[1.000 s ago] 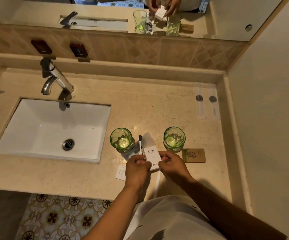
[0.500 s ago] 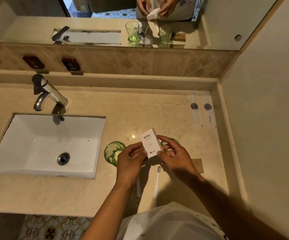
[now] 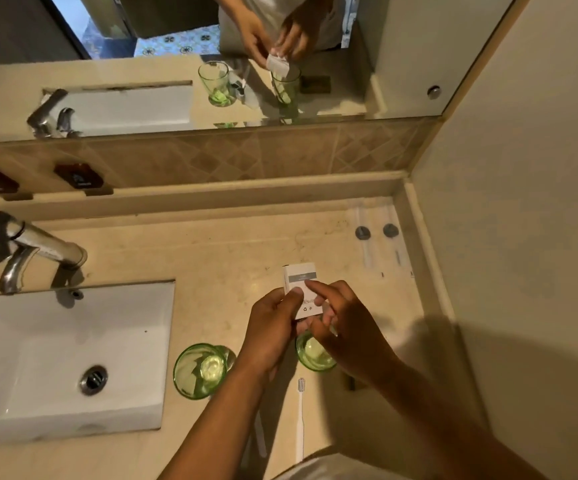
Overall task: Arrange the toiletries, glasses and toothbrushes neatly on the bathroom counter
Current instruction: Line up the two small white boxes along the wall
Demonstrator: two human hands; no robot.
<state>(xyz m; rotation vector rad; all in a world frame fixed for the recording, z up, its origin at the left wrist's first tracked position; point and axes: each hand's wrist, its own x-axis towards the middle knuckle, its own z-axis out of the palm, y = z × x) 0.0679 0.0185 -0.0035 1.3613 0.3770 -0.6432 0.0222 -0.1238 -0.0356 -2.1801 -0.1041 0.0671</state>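
Note:
A small white toiletry box (image 3: 299, 276) is held above the counter between both hands. My left hand (image 3: 270, 327) grips its left edge with the thumb on its face. My right hand (image 3: 341, 323) pinches its right side, index finger across the front. Below the hands stand two green glasses: one (image 3: 200, 370) at the left in full view, the other (image 3: 313, 353) partly hidden under my right hand. A white toothbrush (image 3: 300, 415) lies on the counter near the front edge. Part of a second one (image 3: 259, 438) shows beside my left forearm.
The beige counter (image 3: 218, 261) has a white sink (image 3: 69, 355) and chrome tap (image 3: 34, 247) at the left. Two clear packets with grey discs (image 3: 377, 233) lie at the back right. A mirror (image 3: 211, 64) and a wall close the back and right.
Both hands lifted the white box from the counter front and carried it farther back, turning its other face up. The camera tilted up, so the glasses now sit lower in view.

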